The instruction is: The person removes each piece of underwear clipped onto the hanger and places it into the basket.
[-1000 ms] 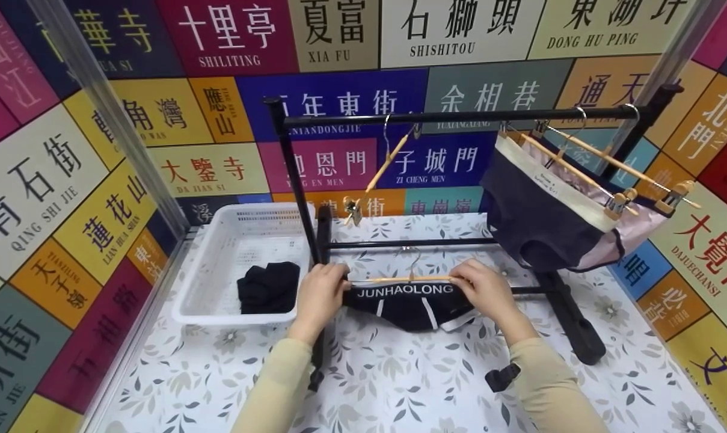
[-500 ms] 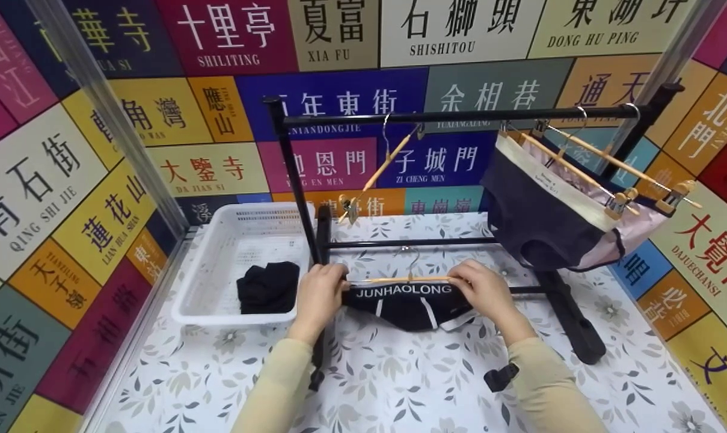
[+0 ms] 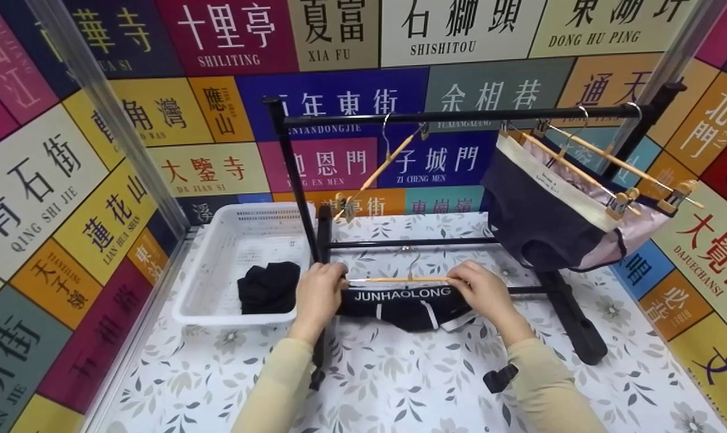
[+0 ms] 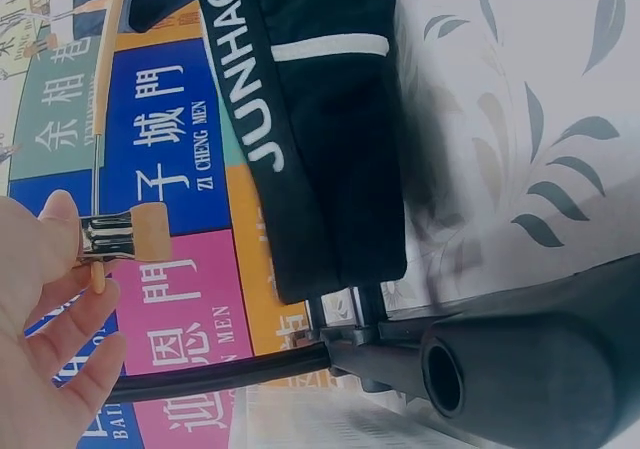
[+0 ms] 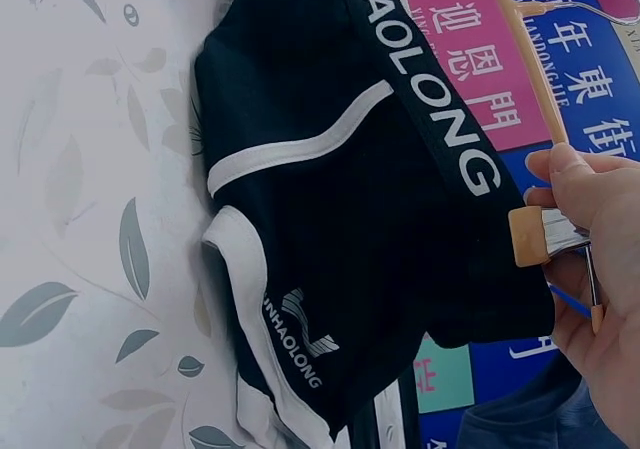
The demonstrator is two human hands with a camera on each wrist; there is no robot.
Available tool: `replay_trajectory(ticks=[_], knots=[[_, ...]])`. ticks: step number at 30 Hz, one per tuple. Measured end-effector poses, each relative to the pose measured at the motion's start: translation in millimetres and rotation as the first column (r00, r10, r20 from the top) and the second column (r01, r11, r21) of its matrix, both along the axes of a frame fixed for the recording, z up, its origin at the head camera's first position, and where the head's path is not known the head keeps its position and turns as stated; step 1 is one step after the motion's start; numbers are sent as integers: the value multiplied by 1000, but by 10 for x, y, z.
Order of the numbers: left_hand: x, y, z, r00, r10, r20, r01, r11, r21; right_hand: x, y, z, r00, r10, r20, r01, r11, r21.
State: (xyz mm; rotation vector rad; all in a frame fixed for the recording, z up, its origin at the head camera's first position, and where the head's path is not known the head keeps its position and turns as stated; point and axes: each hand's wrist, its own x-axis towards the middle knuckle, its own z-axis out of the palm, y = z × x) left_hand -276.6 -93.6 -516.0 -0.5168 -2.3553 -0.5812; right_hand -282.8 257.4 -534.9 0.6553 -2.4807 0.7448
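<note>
Black underpants (image 3: 408, 310) with white JUNHAOLONG lettering lie below a wooden clip hanger (image 3: 399, 279), whose hook points away from me. At the hanger's left end, my left hand (image 3: 320, 296) pinches a clip (image 4: 125, 237); the left wrist view shows this clip apart from the waistband (image 4: 250, 99). With thumb and fingers, my right hand (image 3: 483, 291) grips the hanger's other end beside its clip (image 5: 545, 236). That clip's wooden jaw lies over the right end of the waistband. Hands partly cover both ends of the hanger in the head view.
A black garment rack (image 3: 459, 116) stands around the work. From its rail hang a bare hanger (image 3: 387, 161) and, at right, dark underpants (image 3: 537, 207) and pink ones (image 3: 643, 231). A white basket (image 3: 189, 288) at left holds a crumpled black garment (image 3: 269, 288).
The left part of the waistband has dropped slightly away from the hanger's bar. The bare hanger on the rail has swung a little. Both hands stay nearly in place.
</note>
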Motion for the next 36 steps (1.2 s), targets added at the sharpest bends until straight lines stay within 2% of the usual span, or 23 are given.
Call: replay_trajectory(ticks=[10, 26, 36], knots=[[-14, -21, -27, 1000, -15, 5, 15, 1000, -11, 10, -8, 10, 999, -7, 38, 7, 1000, -3], [12, -40, -14, 997, -26, 73, 30, 998, -50, 10, -22, 13, 1000, 22, 1, -22, 1000, -15], [22, -44, -4, 996, -23, 85, 28, 998, -64, 23, -36, 20, 1000, 24, 19, -23, 999, -25]])
